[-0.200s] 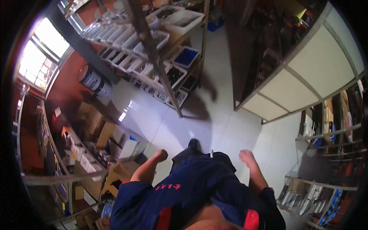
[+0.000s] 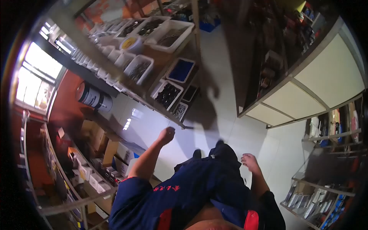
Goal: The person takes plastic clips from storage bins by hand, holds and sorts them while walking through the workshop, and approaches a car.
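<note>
My left hand [image 2: 166,136] is out in front of my body over the pale floor, its fingers curled closed. Anything inside it is hidden from view. The nearest thing to it is the foot of a metal shelf rack [image 2: 180,123]. My right hand [image 2: 250,161] hangs beside my dark trousers [image 2: 227,156], fingers loosely bent and apart, with nothing in them. On the rack stand white bins, among them a bin of black parts [image 2: 168,95], a blue-filled bin [image 2: 181,70] and a bin of small metal parts [image 2: 138,69].
A large drum [image 2: 94,96] stands by the orange wall at left. Open cardboard boxes [image 2: 111,151] and low shelving line the left side. At right are a pale-panelled rack [image 2: 306,92] and shelves with packaged goods [image 2: 314,201]. The tiled floor [image 2: 214,132] runs between them.
The rack of bins has come nearer. My left hand has swung forward and up, while my right hand has dropped slightly. A second shoe now shows ahead of me.
</note>
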`<state>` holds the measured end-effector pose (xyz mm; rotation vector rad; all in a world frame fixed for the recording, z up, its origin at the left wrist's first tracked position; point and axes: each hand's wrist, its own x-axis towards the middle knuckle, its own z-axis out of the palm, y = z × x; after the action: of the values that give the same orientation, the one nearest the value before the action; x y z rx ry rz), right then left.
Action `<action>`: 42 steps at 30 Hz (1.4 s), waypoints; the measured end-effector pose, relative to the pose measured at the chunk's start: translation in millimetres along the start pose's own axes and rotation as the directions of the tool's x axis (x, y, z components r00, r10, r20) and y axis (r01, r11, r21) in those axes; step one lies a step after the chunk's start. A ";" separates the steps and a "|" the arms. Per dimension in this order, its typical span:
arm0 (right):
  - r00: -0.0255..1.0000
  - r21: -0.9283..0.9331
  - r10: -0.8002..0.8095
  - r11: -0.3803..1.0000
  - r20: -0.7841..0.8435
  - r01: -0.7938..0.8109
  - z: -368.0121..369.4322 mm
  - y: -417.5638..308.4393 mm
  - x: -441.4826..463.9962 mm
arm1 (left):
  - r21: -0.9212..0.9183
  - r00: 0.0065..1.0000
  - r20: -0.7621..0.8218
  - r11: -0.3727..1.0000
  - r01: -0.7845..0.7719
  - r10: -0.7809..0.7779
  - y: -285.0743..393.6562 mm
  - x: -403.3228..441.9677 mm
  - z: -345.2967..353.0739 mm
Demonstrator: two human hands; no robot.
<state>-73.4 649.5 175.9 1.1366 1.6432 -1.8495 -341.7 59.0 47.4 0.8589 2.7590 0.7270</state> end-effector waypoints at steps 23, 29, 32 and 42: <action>0.965 0.175 -0.123 0.981 0.232 0.083 58.3 -540.0 562.7 | -0.348 0.868 -0.139 0.844 0.408 -0.477 55.7 585.6 -170.0; 0.974 -0.068 0.114 0.992 0.194 -0.102 65.3 -670.0 655.7 | -0.190 0.894 -0.213 0.914 0.359 -0.395 39.6 618.8 -178.5; 0.952 -0.674 0.183 0.739 0.244 0.031 54.0 -715.2 733.2 | -0.817 0.475 0.270 0.061 0.573 -0.838 69.0 669.6 -221.8; 0.870 -0.893 0.253 0.281 0.423 0.352 143.0 -909.6 902.7 | -0.821 0.054 -0.004 0.034 0.570 -0.999 132.7 684.4 -160.9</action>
<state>-1329.4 895.7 19.1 -0.0040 1.9263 -0.6236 -885.6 479.2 246.3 -1.5127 2.2400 1.5964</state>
